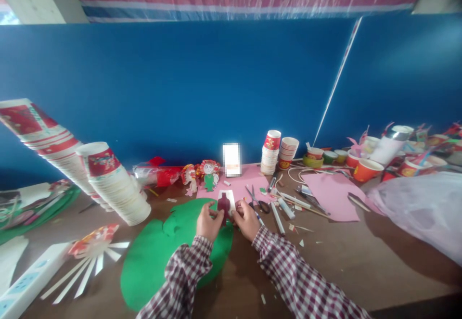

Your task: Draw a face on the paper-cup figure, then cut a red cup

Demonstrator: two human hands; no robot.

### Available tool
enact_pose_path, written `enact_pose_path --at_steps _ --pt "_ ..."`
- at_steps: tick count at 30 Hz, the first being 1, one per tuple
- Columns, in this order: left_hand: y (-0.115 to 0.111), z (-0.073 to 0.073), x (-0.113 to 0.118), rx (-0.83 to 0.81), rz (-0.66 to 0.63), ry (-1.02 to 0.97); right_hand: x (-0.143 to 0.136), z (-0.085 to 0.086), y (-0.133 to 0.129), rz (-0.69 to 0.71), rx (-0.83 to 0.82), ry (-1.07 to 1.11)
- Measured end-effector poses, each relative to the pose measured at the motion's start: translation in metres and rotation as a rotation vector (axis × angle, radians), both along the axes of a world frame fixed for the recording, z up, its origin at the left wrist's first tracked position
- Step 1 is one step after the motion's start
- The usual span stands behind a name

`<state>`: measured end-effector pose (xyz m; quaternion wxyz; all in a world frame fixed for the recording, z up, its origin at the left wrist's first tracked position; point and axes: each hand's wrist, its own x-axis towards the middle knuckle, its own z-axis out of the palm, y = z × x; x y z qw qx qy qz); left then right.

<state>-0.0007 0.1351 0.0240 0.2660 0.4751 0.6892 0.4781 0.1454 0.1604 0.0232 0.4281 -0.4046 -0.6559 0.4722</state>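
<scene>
Between my hands is a small dark maroon cutout [223,205] against a white paper piece [229,197]. My left hand [209,222] pinches the maroon cutout at its left side. On the right, my right hand [246,220] has its thumb and fingers closed on the white piece's lower right edge. Beneath and left of them lies a large green sheet [151,261]. Scissors [258,202] rest just right of my right hand. Two paper figures, one in green [209,175], stand behind my left hand.
Stacked paper cups lean at the left [115,184] and stand behind [270,153]. A cut cup [94,249] and a power strip [34,278] lie at front left. Pink sheets [334,194], pens, scraps, decorated cups [367,170] and a plastic bag [422,208] spread rightward. A blue panel [202,88] rises behind.
</scene>
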Motion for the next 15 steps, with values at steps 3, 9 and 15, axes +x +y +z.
enact_pose_path --at_steps 3,9,15 --pt "-0.001 0.008 0.001 0.007 0.000 0.043 0.000 -0.001 0.000 0.022 -0.021 0.046" --pt "-0.001 0.015 0.001 0.066 0.071 0.004 -0.001 0.000 -0.001 0.041 -0.094 0.126" --pt "0.001 0.003 0.007 0.027 0.042 -0.297 -0.001 -0.001 -0.001 0.030 -0.136 0.138"
